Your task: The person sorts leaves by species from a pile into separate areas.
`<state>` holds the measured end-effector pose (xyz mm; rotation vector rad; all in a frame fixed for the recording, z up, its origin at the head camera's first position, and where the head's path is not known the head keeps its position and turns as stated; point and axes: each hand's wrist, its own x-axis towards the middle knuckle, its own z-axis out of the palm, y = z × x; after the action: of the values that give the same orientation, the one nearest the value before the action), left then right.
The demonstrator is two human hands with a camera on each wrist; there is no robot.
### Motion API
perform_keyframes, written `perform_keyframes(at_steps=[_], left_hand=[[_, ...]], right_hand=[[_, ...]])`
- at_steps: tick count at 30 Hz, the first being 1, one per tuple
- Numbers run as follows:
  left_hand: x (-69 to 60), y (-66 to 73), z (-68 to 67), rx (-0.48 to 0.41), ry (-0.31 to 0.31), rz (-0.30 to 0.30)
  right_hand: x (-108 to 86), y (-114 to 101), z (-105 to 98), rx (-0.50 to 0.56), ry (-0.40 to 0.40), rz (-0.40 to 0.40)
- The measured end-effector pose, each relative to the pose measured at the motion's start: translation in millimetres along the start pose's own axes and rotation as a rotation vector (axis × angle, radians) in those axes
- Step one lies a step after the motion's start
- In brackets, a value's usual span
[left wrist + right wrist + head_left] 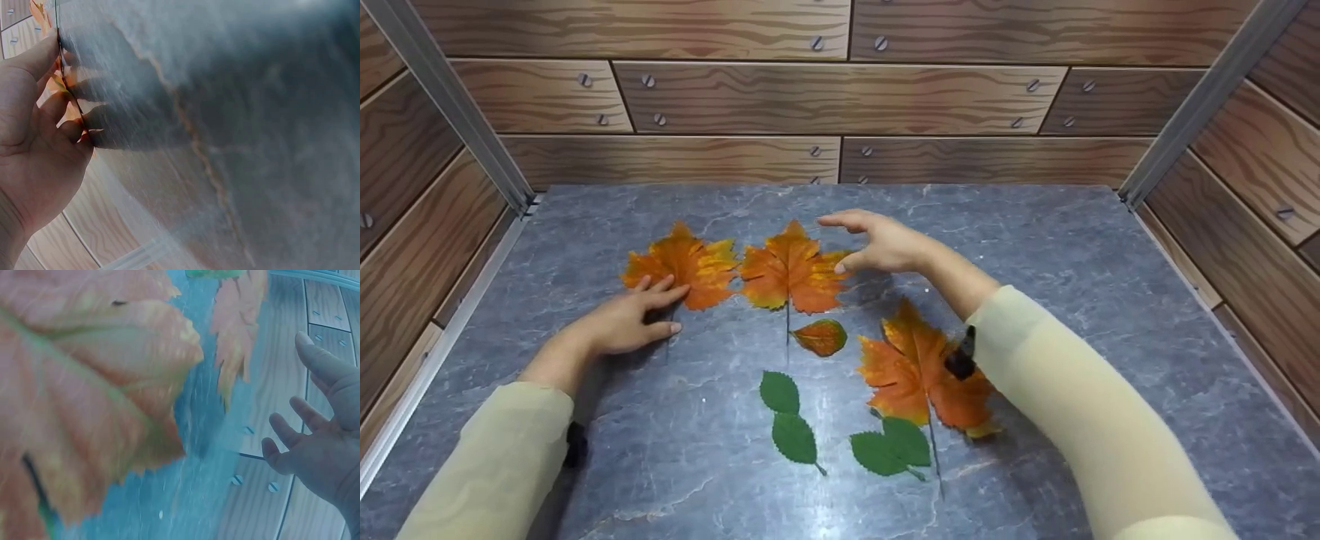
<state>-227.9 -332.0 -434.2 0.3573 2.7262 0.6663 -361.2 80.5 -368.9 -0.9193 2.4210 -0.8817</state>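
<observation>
I see the left hand (pixel 631 319), fingers extended, on a jagged orange-yellow leaf (pixel 682 259); right hand (pixel 887 244), fingers parted, beside its twin (pixel 787 270).

Location type: small enclosed booth, resembling a lab or studio work cell. The reference item is the tabletop (pixel 1020 225), finished in a blue-grey marble pattern. A rear panel (pixel 840 97) stands behind the tabletop; a left panel (pixel 420 202) and a right panel (pixel 1245 210) flank it. All three carry a plank pattern with slotted screw heads (pixel 880 43) that appear printed. A grey left post (pixel 457 105) and a matching right post (pixel 1198 112) rise at the tabletop's far corners. The room type outside the enclosure cannot be determined.
</observation>
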Motion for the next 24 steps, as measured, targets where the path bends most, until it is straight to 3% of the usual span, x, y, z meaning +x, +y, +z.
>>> perform_keyframes(at_steps=[24], left_hand=[[-1.8, 0.9, -1.6, -0.022, -0.021, 0.005]], right_hand=[[-103.7, 33.8, -8.4, 0.093, 0.088, -0.030]])
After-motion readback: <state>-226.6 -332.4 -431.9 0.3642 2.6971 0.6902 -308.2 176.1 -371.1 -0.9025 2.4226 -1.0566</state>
